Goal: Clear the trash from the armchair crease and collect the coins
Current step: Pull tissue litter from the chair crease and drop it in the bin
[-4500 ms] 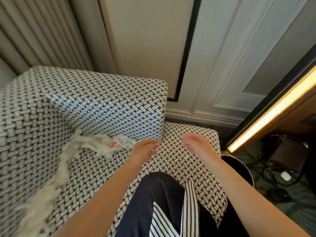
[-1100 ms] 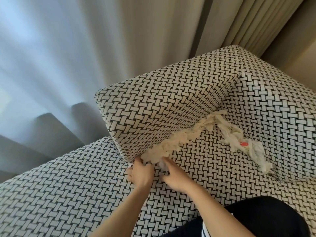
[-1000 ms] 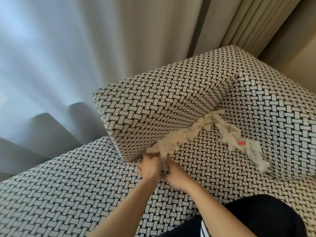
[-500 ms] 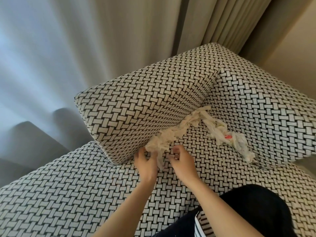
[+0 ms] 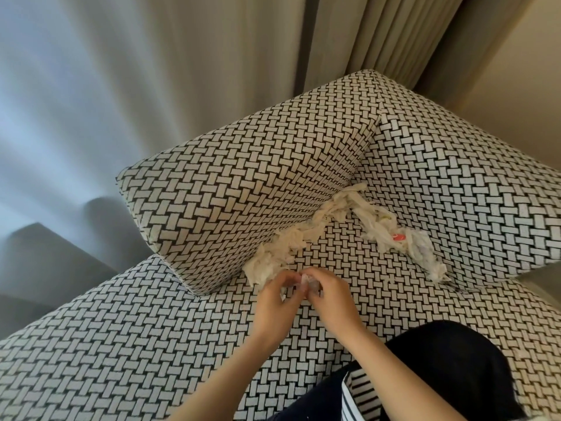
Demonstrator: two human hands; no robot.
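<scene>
Being pinched in grip of left hand point(image 5: 274, 302) and right hand point(image 5: 329, 299), fingers curled: small tissue wad point(image 5: 306, 281), just above armchair seat point(image 5: 121, 344). Shredded tissue trash point(image 5: 303, 238) is lying along crease under armrest point(image 5: 243, 177), continuing along foot of backrest point(image 5: 455, 192). Red scrap point(image 5: 398, 237) is being held among far shreds. Dark-trousered knee point(image 5: 455, 360) is resting on seat, lower right. Curtain point(image 5: 151, 71) is hanging behind.

Where the left hand point(image 5: 273, 302) and right hand point(image 5: 332, 300) pinched a pale scrap point(image 5: 305, 280), the fingertips blurred. A red speck point(image 5: 398, 237) in the far shredded tissue point(image 5: 303, 238) was too small to identify. The armchair seat point(image 5: 121, 344) ran off the left and near edges.
</scene>
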